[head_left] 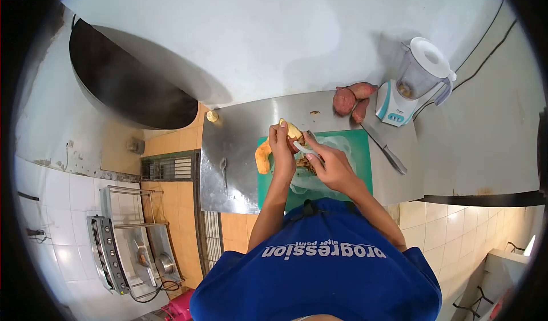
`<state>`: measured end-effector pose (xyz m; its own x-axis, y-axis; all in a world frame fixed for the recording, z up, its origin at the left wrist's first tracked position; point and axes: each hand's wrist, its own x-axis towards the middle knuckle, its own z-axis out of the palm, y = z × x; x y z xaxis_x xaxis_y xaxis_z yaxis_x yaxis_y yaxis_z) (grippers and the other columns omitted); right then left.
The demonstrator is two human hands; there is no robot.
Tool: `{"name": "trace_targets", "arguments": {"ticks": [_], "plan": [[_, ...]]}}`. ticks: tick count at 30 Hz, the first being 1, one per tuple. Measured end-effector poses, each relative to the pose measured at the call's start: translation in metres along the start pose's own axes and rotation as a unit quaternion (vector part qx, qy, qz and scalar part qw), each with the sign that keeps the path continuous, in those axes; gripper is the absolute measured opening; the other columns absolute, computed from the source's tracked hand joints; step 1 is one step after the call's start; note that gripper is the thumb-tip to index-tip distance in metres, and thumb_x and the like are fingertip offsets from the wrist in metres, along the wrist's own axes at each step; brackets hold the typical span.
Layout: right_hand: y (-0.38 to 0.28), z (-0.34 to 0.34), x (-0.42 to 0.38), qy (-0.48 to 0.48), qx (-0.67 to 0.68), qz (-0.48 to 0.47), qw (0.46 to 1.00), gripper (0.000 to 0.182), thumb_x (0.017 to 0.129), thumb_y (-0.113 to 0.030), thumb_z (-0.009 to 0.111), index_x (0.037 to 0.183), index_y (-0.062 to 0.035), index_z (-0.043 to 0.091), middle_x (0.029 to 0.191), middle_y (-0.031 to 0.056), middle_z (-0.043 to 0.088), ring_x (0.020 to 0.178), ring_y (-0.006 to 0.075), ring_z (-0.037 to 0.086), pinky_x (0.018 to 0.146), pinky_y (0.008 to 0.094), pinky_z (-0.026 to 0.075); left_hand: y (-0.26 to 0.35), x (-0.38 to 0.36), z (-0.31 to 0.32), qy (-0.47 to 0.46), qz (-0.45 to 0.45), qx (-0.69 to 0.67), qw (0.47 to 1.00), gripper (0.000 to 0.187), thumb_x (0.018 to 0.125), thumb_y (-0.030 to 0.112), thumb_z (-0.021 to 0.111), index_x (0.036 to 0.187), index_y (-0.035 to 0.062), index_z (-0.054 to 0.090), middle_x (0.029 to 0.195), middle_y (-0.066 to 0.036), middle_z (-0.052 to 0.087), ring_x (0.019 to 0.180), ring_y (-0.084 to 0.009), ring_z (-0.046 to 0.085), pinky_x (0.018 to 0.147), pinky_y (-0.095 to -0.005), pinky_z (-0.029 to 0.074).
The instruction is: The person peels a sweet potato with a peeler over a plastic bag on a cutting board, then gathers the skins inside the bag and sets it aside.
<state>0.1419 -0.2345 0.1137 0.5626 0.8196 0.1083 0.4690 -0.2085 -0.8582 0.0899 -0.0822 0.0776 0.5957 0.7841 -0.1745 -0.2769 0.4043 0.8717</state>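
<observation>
My left hand [282,148] is wrapped round a partly peeled sweet potato [293,131], its bared flesh pale yellow and some reddish skin still on it. Against that sweet potato, my right hand [334,165] grips a peeler [303,148] with a pale handle. Both hands are above a green cutting board [363,172]. An orange peeled sweet potato [262,157] lies at the board's left edge, beside my left hand. Dark peelings [305,164] and a clear plastic bag [344,144] lie on the board, partly hidden by my hands.
Behind the board on the metal table [240,132] are unpeeled sweet potatoes [344,101]. A knife [394,160] lies to the right, near a blender [412,81]. A spoon [224,173] and a small yellowish piece [212,116] are at left. A large wok [125,81] hangs on the wall.
</observation>
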Motion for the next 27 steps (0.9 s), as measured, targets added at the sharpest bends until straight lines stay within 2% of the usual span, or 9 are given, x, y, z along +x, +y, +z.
{"name": "trace_targets", "arguments": {"ticks": [2,4,5,8,10,14,18,20,27], "plan": [[0.008,0.008,-0.001,0.038,-0.002,-0.017,0.999,0.052,0.098,-0.023,0.059,0.148,-0.0091,0.05,0.092,0.0209,0.068,0.091,0.0399,0.065,0.08,0.0457,0.051,0.002,0.004,0.006,-0.001,0.003,-0.013,1.0,0.027,0.103,0.034,0.056,0.092,0.0109,0.049,0.072,0.0,0.05,0.056,-0.0073,0.043,0.051,-0.0227,0.038],[0.03,0.023,-0.009,0.028,-0.061,-0.051,0.996,0.051,0.098,-0.023,0.059,0.147,-0.009,0.051,0.093,0.0208,0.068,0.092,0.04,0.065,0.081,0.046,0.051,0.003,0.008,0.011,0.109,-0.121,-0.231,0.959,0.033,0.103,0.04,0.052,0.096,0.008,0.052,0.076,-0.004,0.056,0.061,-0.0143,0.052,0.059,-0.0274,0.047],[0.041,0.029,-0.016,0.02,-0.119,-0.082,0.989,0.051,0.098,-0.024,0.059,0.146,-0.0089,0.052,0.093,0.0208,0.068,0.093,0.04,0.064,0.082,0.0463,0.051,-0.002,0.02,-0.005,0.057,-0.09,-0.257,0.961,0.041,0.104,0.045,0.049,0.099,0.0048,0.055,0.082,-0.008,0.06,0.068,-0.0211,0.059,0.066,-0.0316,0.052],[0.052,0.03,-0.023,0.016,-0.102,-0.066,0.992,0.05,0.098,-0.025,0.059,0.145,-0.0078,0.053,0.092,0.0207,0.068,0.092,0.0403,0.065,0.084,0.0465,0.051,0.014,0.041,-0.02,0.005,-0.018,-0.196,0.98,0.044,0.104,0.044,0.048,0.097,0.0022,0.057,0.083,-0.008,0.061,0.072,-0.0206,0.061,0.066,-0.0317,0.053],[0.037,0.02,-0.013,0.031,-0.06,-0.047,0.997,0.05,0.098,-0.025,0.06,0.145,-0.0083,0.053,0.092,0.0209,0.067,0.091,0.04,0.065,0.083,0.0468,0.051,0.029,0.032,-0.008,0.044,0.004,-0.166,0.985,0.045,0.104,0.045,0.048,0.096,0.002,0.058,0.084,-0.008,0.062,0.069,-0.0191,0.06,0.066,-0.0314,0.053],[-0.004,-0.005,0.0,0.015,0.002,0.035,0.999,0.051,0.098,-0.02,0.06,0.146,-0.007,0.052,0.1,0.0239,0.069,0.092,0.0436,0.066,0.081,0.0445,0.052,0.004,0.03,-0.025,0.012,0.0,-0.088,0.996,0.028,0.104,0.037,0.053,0.097,0.0094,0.052,0.077,-0.001,0.054,0.062,-0.0093,0.051,0.056,-0.0245,0.045],[0.005,0.005,-0.004,0.013,-0.022,-0.002,1.0,0.053,0.098,-0.021,0.06,0.148,-0.0078,0.05,0.102,0.0239,0.069,0.089,0.0432,0.065,0.08,0.0465,0.051,-0.007,0.006,0.001,0.043,0.017,-0.002,0.999,0.024,0.105,0.033,0.054,0.094,0.0123,0.047,0.073,0.002,0.049,0.057,-0.006,0.046,0.049,-0.0236,0.038],[0.02,0.011,-0.01,0.022,-0.074,-0.011,0.997,0.052,0.098,-0.028,0.059,0.148,-0.0131,0.052,0.094,0.0193,0.066,0.087,0.039,0.064,0.076,0.0489,0.051,-0.007,0.004,-0.002,0.028,0.045,0.037,0.998,0.025,0.105,0.033,0.055,0.094,0.012,0.047,0.073,0.001,0.049,0.057,-0.0066,0.047,0.05,-0.0235,0.038],[0.024,0.011,-0.019,0.019,-0.087,-0.005,0.996,0.05,0.098,-0.031,0.059,0.147,-0.0181,0.054,0.094,0.0192,0.066,0.092,0.0406,0.065,0.08,0.051,0.052,-0.027,0.013,-0.024,0.01,-0.033,-0.059,0.998,0.03,0.105,0.038,0.052,0.096,0.0089,0.052,0.079,-0.003,0.056,0.06,-0.0121,0.051,0.058,-0.0246,0.046]]}}
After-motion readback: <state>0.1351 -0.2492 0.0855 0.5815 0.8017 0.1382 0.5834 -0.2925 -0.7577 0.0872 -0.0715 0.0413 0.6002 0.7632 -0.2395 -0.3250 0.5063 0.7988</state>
